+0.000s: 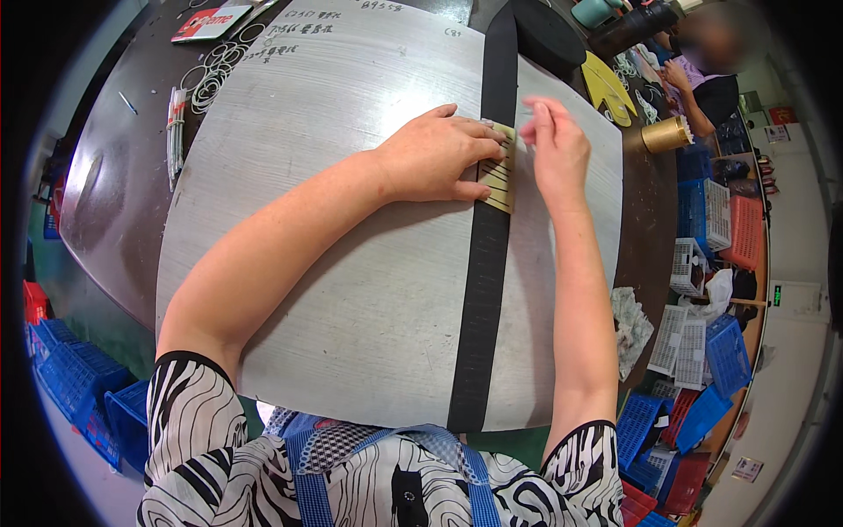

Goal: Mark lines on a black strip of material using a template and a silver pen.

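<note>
A long black strap [479, 325] runs lengthwise over the grey board, with faint short marks across its near part. On the strap lies a small yellowish template [498, 189] with dark slanted lines or slots. My left hand [443, 156] rests on this template, fingers spread and pressing it from the left side. Just right of the template, my right hand [558, 149] is raised with its fingers curled together. Its fingertips are smeared by motion, and I cannot make out what is pinched in them.
The grey board [342, 325] covers most of the dark table. A black roll [549, 39], yellow discs [606, 88] and a gold spool [666, 134] stand at the far right. Wire rings [211, 79] and a bundle of thin sticks [176, 136] lie left. Another person [702, 79] sits beyond.
</note>
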Available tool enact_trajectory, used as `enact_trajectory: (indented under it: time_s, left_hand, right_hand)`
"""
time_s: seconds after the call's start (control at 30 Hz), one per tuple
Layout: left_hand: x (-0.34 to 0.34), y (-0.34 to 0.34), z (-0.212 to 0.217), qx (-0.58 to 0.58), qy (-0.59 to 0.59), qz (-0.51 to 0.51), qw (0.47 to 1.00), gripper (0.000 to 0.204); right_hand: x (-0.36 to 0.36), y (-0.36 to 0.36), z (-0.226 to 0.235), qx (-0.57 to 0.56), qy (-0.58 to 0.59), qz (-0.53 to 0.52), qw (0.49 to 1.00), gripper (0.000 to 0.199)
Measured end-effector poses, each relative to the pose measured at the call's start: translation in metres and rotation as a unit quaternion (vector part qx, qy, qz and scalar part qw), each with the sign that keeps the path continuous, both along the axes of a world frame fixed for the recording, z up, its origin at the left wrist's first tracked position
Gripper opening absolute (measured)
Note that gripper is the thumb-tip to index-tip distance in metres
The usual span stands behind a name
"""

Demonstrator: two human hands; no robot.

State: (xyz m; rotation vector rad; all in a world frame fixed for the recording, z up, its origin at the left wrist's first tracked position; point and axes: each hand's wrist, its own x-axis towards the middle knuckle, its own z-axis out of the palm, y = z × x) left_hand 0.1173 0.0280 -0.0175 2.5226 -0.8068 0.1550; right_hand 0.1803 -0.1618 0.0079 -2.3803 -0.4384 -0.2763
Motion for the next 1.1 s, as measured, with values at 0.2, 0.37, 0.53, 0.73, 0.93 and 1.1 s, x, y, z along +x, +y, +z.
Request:
enact_trajectory:
  time_s: [0.2, 0.37, 0.53, 0.73, 0.93, 1.1]
  left_hand:
    - [-0.027, 0.006, 0.0, 0.056, -0.048, 0.064, 0.995, 0.049]
    - [-0.087, 0.064, -0.003, 0.078, -0.046, 0.156, 0.984, 0.046]
    - [-0.107, 0.067, -0.003, 0.026, -0.066, 0.172, 0.983, 0.041]
    - [-0.101, 0.073, -0.007, 0.061, -0.18, 0.153, 0.97, 0.031]
    - [-0.103, 0.073, -0.01, 0.078, -0.184, 0.168, 0.965, 0.03]
    - [-0.098, 0.07, -0.019, 0.059, -0.181, 0.174, 0.966, 0.029]
  right_hand:
    - [0.007, -0.004, -0.033, 0.045, -0.084, 0.086, 0.992, 0.015]
    - [-0.057, -0.021, -0.028, 0.025, -0.085, 0.111, 0.99, 0.014]
    - [-0.151, -0.055, -0.018, 0.017, -0.066, 0.149, 0.987, 0.012]
    - [-0.24, -0.08, -0.017, 0.039, -0.01, 0.166, 0.985, 0.018]
    - [-0.297, -0.128, -0.02, 0.234, -0.008, -0.046, 0.971, 0.027]
    - [-0.347, -0.236, -0.048, 0.339, -0.142, -0.319, 0.874, 0.037]
